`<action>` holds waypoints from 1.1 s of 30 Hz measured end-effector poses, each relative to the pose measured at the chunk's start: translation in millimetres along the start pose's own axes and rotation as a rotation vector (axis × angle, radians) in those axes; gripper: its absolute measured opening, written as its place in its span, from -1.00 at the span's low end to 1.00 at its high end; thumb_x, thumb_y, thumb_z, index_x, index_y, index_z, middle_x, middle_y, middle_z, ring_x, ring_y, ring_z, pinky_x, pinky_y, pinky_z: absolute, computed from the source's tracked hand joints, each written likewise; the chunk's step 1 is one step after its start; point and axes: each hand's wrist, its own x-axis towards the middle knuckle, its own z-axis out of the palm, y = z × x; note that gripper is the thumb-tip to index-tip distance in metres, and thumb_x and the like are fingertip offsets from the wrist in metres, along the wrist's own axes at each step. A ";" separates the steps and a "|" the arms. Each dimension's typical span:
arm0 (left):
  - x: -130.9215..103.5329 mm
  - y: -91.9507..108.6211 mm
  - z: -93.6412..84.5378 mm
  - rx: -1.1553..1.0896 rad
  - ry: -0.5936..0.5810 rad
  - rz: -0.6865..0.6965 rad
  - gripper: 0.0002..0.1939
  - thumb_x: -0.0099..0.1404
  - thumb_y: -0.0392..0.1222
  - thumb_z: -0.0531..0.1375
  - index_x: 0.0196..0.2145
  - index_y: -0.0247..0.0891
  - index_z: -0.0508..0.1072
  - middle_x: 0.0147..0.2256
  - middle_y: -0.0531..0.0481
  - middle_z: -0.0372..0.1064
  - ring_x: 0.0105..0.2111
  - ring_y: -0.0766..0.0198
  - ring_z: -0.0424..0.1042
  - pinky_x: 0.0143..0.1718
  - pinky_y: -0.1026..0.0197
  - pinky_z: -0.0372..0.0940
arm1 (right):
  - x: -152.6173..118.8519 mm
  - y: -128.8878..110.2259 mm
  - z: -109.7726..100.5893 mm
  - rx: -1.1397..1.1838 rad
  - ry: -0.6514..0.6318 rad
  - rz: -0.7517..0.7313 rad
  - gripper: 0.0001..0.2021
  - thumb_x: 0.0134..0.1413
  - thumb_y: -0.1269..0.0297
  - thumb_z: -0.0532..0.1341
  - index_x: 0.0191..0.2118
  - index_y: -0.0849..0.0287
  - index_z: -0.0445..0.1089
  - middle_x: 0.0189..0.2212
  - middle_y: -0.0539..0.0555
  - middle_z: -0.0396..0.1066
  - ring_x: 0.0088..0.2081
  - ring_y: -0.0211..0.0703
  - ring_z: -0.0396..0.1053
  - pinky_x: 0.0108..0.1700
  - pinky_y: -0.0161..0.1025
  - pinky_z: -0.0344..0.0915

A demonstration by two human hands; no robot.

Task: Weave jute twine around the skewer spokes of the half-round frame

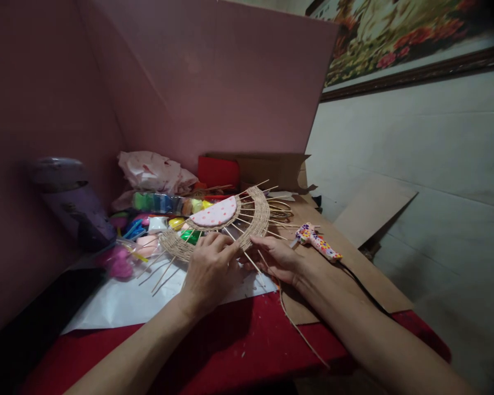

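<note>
Between my hands is a half-round woven fan frame (pixel 258 211), made of thin sticks spreading from a half-disc of white cloth with red dots (pixel 216 213), with a band of brown twine woven through them. My left hand (pixel 214 263) is closed on the lower edge of the band, its fingertips partly hidden. My right hand (pixel 278 258) pinches the band's lower right part near a stick; its fingers are partly covered. A loose length of twine (pixel 298 329) trails from beside my right hand down over the red cloth.
A flower-patterned glue gun (pixel 319 243) lies on a cardboard sheet (pixel 354 280) at right, its black cord running toward me. Bags of coloured clay (pixel 152 204) and a pink bundle (pixel 154 171) are at back left. White paper (pixel 102 307) covers part of the red cloth (pixel 214 351). A purple container (pixel 74 208) stands left.
</note>
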 end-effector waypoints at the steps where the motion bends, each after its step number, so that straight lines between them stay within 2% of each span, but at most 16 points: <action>1: 0.5 1.5 -0.6 0.034 -0.025 -0.002 -0.85 0.16 -0.21 0.15 -0.28 -0.22 0.45 -0.33 -0.09 0.39 -0.26 0.12 0.29 -0.27 0.03 0.23 | 0.1 0.1 0.3 0.004 0.012 -0.006 -0.78 0.18 0.32 0.03 -0.37 0.26 0.37 -0.44 0.12 0.46 -0.42 -0.23 0.38 -0.30 -0.22 0.28; 6: 0.9 5.7 0.4 0.117 -0.111 0.015 -0.82 0.14 -0.18 0.18 -0.26 -0.19 0.45 -0.31 -0.10 0.39 -0.23 0.06 0.29 -0.25 0.00 0.19 | -0.1 0.5 1.4 0.001 0.047 -0.023 -0.80 0.16 0.34 0.03 -0.42 0.24 0.34 -0.44 0.10 0.45 -0.45 -0.26 0.36 -0.32 -0.24 0.29; 9: -0.2 4.0 2.2 0.102 -0.092 -0.009 -0.79 0.15 -0.20 0.16 -0.21 -0.16 0.44 -0.32 -0.08 0.39 -0.25 0.07 0.29 -0.27 0.01 0.19 | -1.3 -0.3 2.8 -0.015 0.066 -0.011 -0.79 0.17 0.33 0.03 -0.42 0.25 0.34 -0.45 0.11 0.45 -0.44 -0.26 0.36 -0.32 -0.24 0.30; 12: -0.3 1.0 1.7 0.066 -0.072 -0.042 -0.82 0.16 -0.28 0.14 -0.26 -0.17 0.45 -0.33 -0.07 0.40 -0.26 0.10 0.29 -0.27 0.04 0.19 | -1.7 -0.2 4.0 -0.051 0.082 -0.019 -0.79 0.17 0.31 0.04 -0.39 0.25 0.35 -0.47 0.10 0.44 -0.44 -0.25 0.37 -0.36 -0.27 0.31; 17: 1.2 -2.2 -2.9 0.030 -0.052 -0.083 -0.82 0.14 -0.40 0.10 -0.35 -0.24 0.46 -0.36 -0.06 0.41 -0.27 0.15 0.28 -0.26 0.06 0.19 | 1.8 4.1 2.0 -0.173 0.102 -0.095 -0.79 0.15 0.25 0.06 -0.36 0.26 0.36 -0.49 0.09 0.41 -0.50 -0.24 0.35 -0.56 -0.34 0.27; 23: 0.1 0.5 -2.8 0.054 -0.083 -0.002 -0.79 0.09 -0.42 0.11 -0.35 -0.21 0.46 -0.40 -0.04 0.40 -0.28 0.14 0.27 -0.27 0.05 0.18 | 4.8 7.8 0.9 -0.299 0.160 -0.128 -0.73 0.12 0.20 0.07 -0.46 0.28 0.32 -0.64 0.04 0.32 -0.69 -0.33 0.23 -0.70 -0.38 0.18; 33: -0.5 2.8 -0.4 0.162 -0.116 0.092 -0.81 0.14 -0.37 0.11 -0.31 -0.18 0.45 -0.37 -0.07 0.38 -0.29 0.10 0.27 -0.27 0.03 0.18 | 4.7 8.4 1.0 -0.276 0.115 -0.152 -0.75 0.09 0.19 0.09 -0.48 0.26 0.30 -0.64 0.03 0.33 -0.69 -0.34 0.21 -0.70 -0.39 0.16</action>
